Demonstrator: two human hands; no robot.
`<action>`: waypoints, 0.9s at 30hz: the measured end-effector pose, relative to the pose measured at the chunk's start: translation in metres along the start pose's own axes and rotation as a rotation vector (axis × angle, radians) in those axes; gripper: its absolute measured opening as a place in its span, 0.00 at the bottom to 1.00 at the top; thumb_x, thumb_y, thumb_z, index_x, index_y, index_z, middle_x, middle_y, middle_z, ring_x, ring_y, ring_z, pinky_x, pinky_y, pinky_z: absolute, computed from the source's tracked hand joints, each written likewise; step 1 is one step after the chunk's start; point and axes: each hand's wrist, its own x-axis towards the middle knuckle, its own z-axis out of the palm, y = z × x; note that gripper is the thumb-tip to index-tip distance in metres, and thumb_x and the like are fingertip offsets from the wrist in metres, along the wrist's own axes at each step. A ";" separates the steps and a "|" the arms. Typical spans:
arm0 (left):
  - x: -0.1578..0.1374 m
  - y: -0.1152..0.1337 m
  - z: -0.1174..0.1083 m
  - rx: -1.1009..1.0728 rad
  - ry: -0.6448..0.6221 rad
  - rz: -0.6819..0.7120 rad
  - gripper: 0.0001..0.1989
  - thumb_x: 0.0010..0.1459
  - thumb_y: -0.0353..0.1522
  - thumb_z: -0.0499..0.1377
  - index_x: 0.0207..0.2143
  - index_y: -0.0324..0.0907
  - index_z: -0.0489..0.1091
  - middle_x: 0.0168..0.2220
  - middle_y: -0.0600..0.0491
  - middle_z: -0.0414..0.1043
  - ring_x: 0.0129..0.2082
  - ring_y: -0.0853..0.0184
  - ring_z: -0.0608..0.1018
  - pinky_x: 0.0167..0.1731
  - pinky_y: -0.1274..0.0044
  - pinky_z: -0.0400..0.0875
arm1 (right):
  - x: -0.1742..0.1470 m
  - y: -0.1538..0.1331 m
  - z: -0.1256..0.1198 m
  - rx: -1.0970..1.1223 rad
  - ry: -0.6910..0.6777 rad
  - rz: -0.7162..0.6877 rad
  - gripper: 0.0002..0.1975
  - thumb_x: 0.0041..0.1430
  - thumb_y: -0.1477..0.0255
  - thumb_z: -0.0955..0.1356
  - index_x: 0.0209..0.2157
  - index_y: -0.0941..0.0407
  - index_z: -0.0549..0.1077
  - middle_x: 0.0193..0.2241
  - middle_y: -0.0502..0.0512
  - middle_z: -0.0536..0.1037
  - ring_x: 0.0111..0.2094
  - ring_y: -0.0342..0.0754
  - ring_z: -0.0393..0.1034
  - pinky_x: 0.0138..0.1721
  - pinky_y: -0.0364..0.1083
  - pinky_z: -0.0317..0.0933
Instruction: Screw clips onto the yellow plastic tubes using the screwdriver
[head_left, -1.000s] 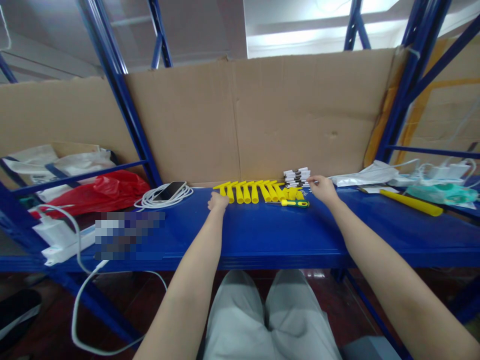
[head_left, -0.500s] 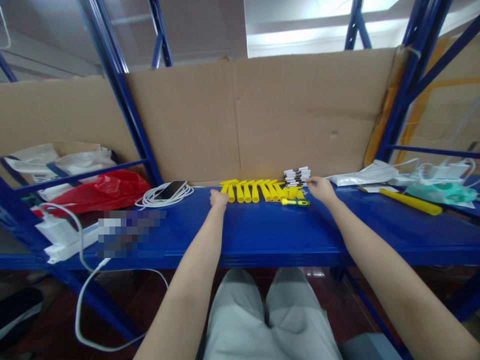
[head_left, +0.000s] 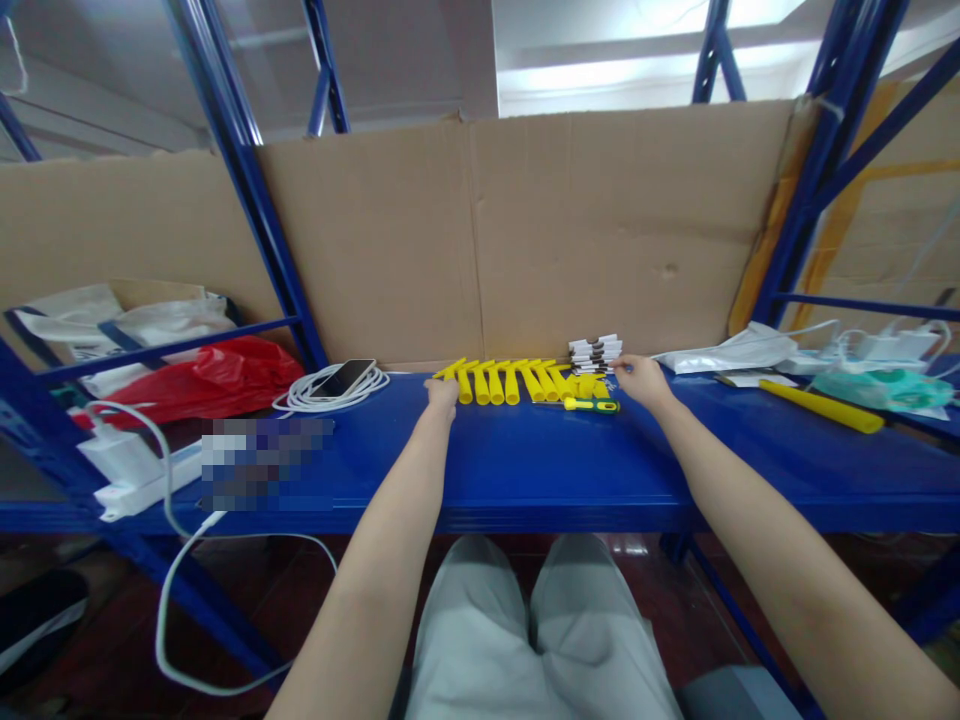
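A row of yellow plastic handles (head_left: 496, 385) with slanted heads lies on the blue shelf. My left hand (head_left: 442, 393) is closed around the leftmost handle of the row. That handle's slanted head shows above my fingers, and the rest is hidden. My right hand (head_left: 639, 378) is at the other end, fingertips pinched together near some tiny pieces on the shelf. What they hold, if anything, is too small to make out. Just left of these fingers is a stack of white and dark pieces (head_left: 595, 353). A yellow-and-green screwdriver (head_left: 591, 405) lies in front of the handles.
Cardboard (head_left: 375, 250) stands along the back. At left are a phone (head_left: 349, 377) on a coiled white cable (head_left: 300, 399), a red bag (head_left: 217, 380) and a power strip (head_left: 154, 485). A yellow bar (head_left: 821, 405) and plastic bags lie at right.
My left hand has shifted slightly right over the leftmost yellow handle and now covers more of it. My right hand stays almost still, and the view has shifted a little.
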 end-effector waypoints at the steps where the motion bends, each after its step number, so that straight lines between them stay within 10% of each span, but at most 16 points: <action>1: -0.001 0.002 -0.001 -0.043 -0.002 -0.024 0.22 0.57 0.27 0.55 0.54 0.33 0.58 0.44 0.40 0.73 0.37 0.65 0.79 0.30 0.79 0.73 | 0.000 0.000 0.000 -0.002 -0.001 0.001 0.15 0.53 0.77 0.62 0.38 0.59 0.78 0.27 0.56 0.79 0.32 0.49 0.74 0.38 0.44 0.65; 13: -0.027 0.027 -0.001 -0.559 -0.187 0.083 0.33 0.49 0.21 0.54 0.58 0.43 0.50 0.42 0.51 0.68 0.34 0.72 0.77 0.33 0.82 0.72 | 0.001 0.002 0.004 0.023 0.007 -0.034 0.15 0.51 0.78 0.62 0.36 0.58 0.79 0.27 0.55 0.80 0.33 0.49 0.74 0.38 0.43 0.64; 20: -0.034 0.027 -0.005 -0.511 -0.125 0.194 0.17 0.45 0.19 0.53 0.38 0.42 0.60 0.28 0.59 0.63 0.27 0.73 0.73 0.32 0.80 0.70 | 0.001 0.002 0.005 0.036 0.000 -0.029 0.15 0.52 0.78 0.62 0.36 0.59 0.78 0.28 0.56 0.80 0.32 0.48 0.74 0.38 0.43 0.64; 27: -0.038 0.023 0.000 -0.274 -0.123 0.343 0.14 0.53 0.26 0.54 0.43 0.42 0.61 0.36 0.54 0.69 0.32 0.69 0.75 0.35 0.77 0.70 | 0.002 0.002 0.005 0.032 -0.015 0.001 0.15 0.52 0.77 0.62 0.37 0.59 0.78 0.28 0.56 0.80 0.31 0.48 0.75 0.37 0.43 0.64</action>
